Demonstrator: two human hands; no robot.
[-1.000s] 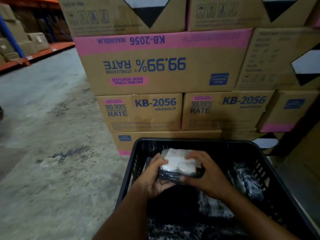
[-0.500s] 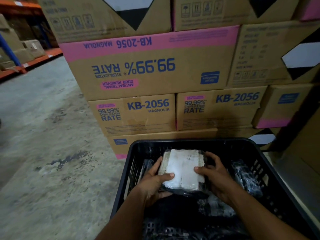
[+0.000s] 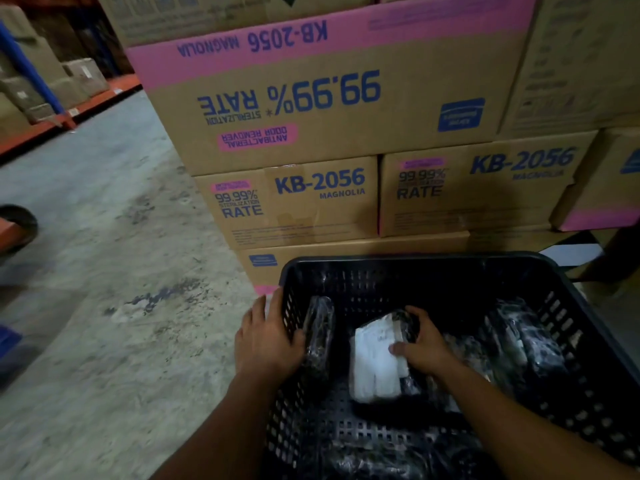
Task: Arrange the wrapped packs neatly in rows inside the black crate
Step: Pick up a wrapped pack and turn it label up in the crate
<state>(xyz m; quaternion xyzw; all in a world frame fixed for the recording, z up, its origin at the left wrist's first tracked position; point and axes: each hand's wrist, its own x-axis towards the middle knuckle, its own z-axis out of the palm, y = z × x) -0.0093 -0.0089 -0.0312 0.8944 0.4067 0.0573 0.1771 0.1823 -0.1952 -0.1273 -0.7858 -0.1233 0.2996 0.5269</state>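
A black perforated crate (image 3: 415,261) fills the lower right of the head view. Inside it, my right hand (image 3: 424,344) grips a wrapped pack with a white label (image 3: 375,362), which lies tilted on the crate floor near the middle. My left hand (image 3: 266,337) rests over the crate's left rim, thumb inside and fingers outside, next to a dark wrapped pack (image 3: 318,337) standing on edge against the left wall. More dark wrapped packs (image 3: 533,337) lean along the right wall, and others lie under my right forearm.
Stacked cardboard boxes (image 3: 311,109) printed KB-2056 rise directly behind the crate. Bare concrete floor (image 3: 104,271) spreads to the left. Orange and blue shelving (image 3: 52,98) with cartons stands at the far left.
Both hands held the white-labelled pack above the crate; now it is lowered onto the crate floor in my right hand alone. My left hand has moved to the left rim.
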